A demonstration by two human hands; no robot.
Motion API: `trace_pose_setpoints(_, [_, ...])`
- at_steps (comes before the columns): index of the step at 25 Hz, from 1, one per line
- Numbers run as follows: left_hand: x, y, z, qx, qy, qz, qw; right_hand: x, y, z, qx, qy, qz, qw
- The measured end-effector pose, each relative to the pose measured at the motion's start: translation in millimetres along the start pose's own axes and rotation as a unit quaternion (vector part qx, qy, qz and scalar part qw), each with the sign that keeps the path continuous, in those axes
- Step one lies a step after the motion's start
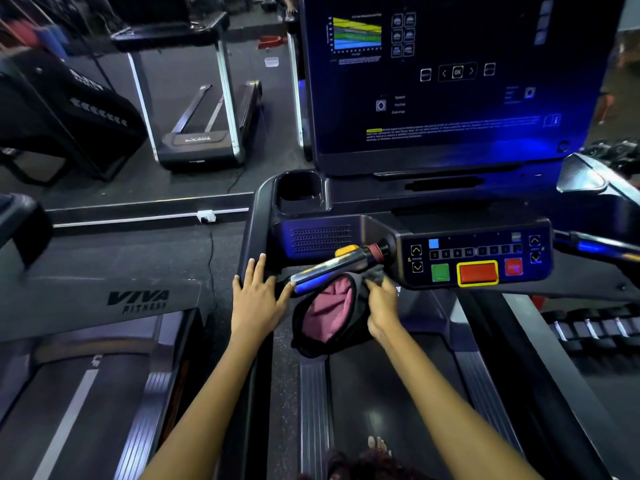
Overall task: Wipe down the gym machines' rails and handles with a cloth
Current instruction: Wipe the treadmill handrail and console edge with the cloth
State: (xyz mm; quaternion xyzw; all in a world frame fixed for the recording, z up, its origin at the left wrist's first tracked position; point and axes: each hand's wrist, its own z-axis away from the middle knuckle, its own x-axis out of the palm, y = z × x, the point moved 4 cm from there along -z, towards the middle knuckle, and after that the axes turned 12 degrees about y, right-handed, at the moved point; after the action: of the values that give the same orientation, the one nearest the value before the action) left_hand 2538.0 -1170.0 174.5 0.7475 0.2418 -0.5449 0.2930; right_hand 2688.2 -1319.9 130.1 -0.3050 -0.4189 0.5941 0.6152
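Head cam, looks fwd and down, close over treadmill console [474, 261]

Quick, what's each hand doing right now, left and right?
Left hand: open, fingers flat on the treadmill's side rail.
Right hand: holding the pink-and-black cloth under the handle.

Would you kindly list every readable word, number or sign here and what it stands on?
"VIVA FITNESS": neighbouring treadmill's cover.
"OK", between arrows: screen.
"Speed", "Incline", "Calories": same screen.
"2", "10": number keys on the control panel; the rest are blurred.
"INCLINE": beside the panel's arrows, barely legible.
Yellow-tagged warning text: too small to read.
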Motion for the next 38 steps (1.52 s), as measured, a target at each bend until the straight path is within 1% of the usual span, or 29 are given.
trace_pose_setpoints(3, [0, 0, -2, -0.005, 0.008, 0.017, 1.0, -12, -4, 3, 0.054, -0.032, -0.066, 0.996])
trace_pose_setpoints(5, [0, 0, -2, -0.005, 0.022, 0.031, 0.999, -10, -1, -2, 0.111, -0.03, -0.088, 0.989])
trace_pose_setpoints(7, [-1, -1, -3, -0.012, 0.042, 0.062, 0.997, -2, 4, -2, 0.167, -0.034, -0.097, 0.981])
trace_pose_setpoints(10, [-2, -2, -4, -0.019, 0.055, 0.073, 0.996, 14, 21, 10, 0.221, -0.08, -0.084, 0.968])
trace_pose_setpoints(13, [-2, -5, -4, -0.015, 0.069, 0.082, 0.994, 34, 39, 33, 0.243, -0.125, -0.045, 0.961])
trace_pose_setpoints(16, [-3, -6, -4, -0.024, 0.077, 0.102, 0.991, 48, 53, 42, 0.248, -0.134, 0.0, 0.959])
trace_pose_setpoints(19, [-7, -7, -5, -0.035, 0.104, 0.135, 0.985, 58, 61, 46, 0.244, -0.155, 0.048, 0.956])
trace_pose_setpoints(21, [-9, -9, -4, -0.065, 0.12, 0.166, 0.977, 61, 68, 58, 0.254, -0.171, 0.062, 0.95])
trace_pose_setpoints(23, [-10, -13, -2, -0.102, 0.127, 0.212, 0.964, 57, 74, 74, 0.272, -0.188, 0.044, 0.943])
trace_pose_setpoints(25, [-11, -17, -2, -0.126, 0.096, 0.265, 0.951, 51, 81, 82, 0.25, -0.203, 0.059, 0.945])
trace_pose_setpoints(27, [-12, -22, 0, -0.113, 0.034, 0.286, 0.951, 49, 83, 88, 0.196, -0.218, 0.093, 0.952])
trace_pose_setpoints(29, [-12, -29, 11, -0.069, -0.031, 0.249, 0.966, 56, 86, 94, 0.151, -0.261, 0.124, 0.945])
trace_pose_setpoints(31, [-11, -33, 33, -0.038, -0.068, 0.166, 0.983, 62, 82, 102, 0.138, -0.286, 0.135, 0.938])
trace_pose_setpoints(32, [-10, -33, 43, -0.034, -0.072, 0.139, 0.987, 62, 80, 102, 0.13, -0.285, 0.146, 0.938])
trace_pose_setpoints(34, [-10, -32, 54, -0.041, -0.05, 0.148, 0.987, 62, 82, 105, 0.105, -0.286, 0.17, 0.937])
trace_pose_setpoints(36, [-11, -31, 53, -0.046, -0.028, 0.168, 0.984, 57, 90, 110, 0.026, -0.298, 0.182, 0.937])
trace_pose_setpoints(38, [-13, -30, 52, -0.046, -0.026, 0.167, 0.985, 45, 106, 120, -0.048, -0.307, 0.179, 0.933])
